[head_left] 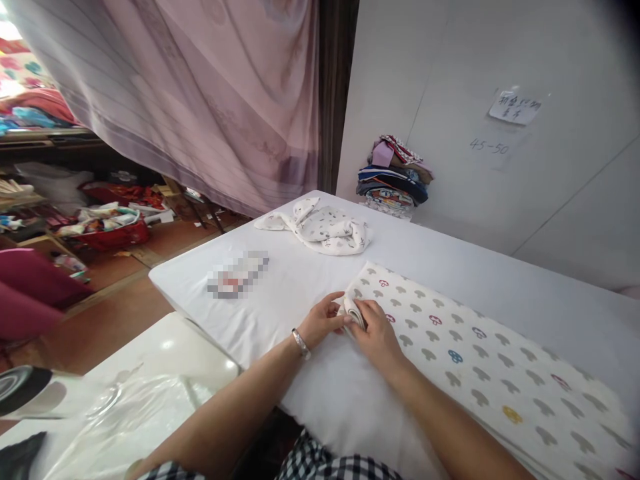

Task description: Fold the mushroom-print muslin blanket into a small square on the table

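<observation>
A long white cloth [465, 353] printed with grey, red, blue and yellow mushroom shapes lies folded lengthwise on the white-covered table [215, 327]. Its left end is rolled into a small tight coil. My left hand [325, 321], with a silver bracelet at the wrist, pinches the coil from the left. On the right side of the same coil, my right hand [376, 330] has its fingers wrapped over the edge. A crumpled white cloth [330, 229] with small dark prints sits farther back, touched by neither hand.
A blurred-out flat object [238, 275] lies near the table's left edge. Beyond the far edge is a stack of folded fabrics [395, 177] against the wall. At lower left, a white surface [170, 360] carries clear plastic. A pink curtain [240, 87] hangs behind.
</observation>
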A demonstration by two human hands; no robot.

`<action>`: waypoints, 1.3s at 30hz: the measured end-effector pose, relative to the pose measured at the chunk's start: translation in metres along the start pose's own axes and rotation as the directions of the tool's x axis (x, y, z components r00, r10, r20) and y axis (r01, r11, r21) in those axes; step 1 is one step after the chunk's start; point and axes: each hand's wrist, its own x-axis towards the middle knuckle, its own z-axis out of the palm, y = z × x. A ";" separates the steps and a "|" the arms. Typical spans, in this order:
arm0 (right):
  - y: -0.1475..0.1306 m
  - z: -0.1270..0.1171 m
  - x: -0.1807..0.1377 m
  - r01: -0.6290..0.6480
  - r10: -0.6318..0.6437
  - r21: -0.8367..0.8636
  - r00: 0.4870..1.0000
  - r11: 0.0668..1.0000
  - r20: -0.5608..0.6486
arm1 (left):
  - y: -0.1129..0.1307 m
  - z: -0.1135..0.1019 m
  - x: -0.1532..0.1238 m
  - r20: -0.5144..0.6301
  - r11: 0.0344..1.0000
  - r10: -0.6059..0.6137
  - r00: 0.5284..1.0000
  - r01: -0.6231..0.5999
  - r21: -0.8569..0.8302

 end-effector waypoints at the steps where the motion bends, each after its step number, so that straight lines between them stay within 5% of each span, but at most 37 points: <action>1: -0.001 -0.003 0.001 -0.013 0.013 0.033 1.000 0.999 -0.003 | 0.001 0.000 0.000 -0.002 1.000 -0.002 1.000 0.002 0.001; 12: -0.010 -0.009 0.003 -0.087 0.084 0.141 0.996 0.986 0.024 | 0.013 0.001 -0.005 0.010 0.989 -0.071 0.997 0.072 -0.129; 23: -0.012 0.002 0.006 -0.024 0.024 -0.035 1.000 0.999 0.012 | 0.003 0.002 0.000 -0.024 0.999 -0.011 1.000 0.010 -0.036; 32: -0.021 -0.024 0.008 0.011 -0.022 -0.160 0.998 0.987 -0.064 | 0.005 0.001 0.001 -0.057 0.999 0.022 0.998 -0.020 0.025; 39: -0.027 -0.001 0.010 0.105 -0.050 -0.341 0.985 0.934 0.166 | 0.004 0.000 0.001 -0.092 0.999 0.043 0.995 -0.039 0.034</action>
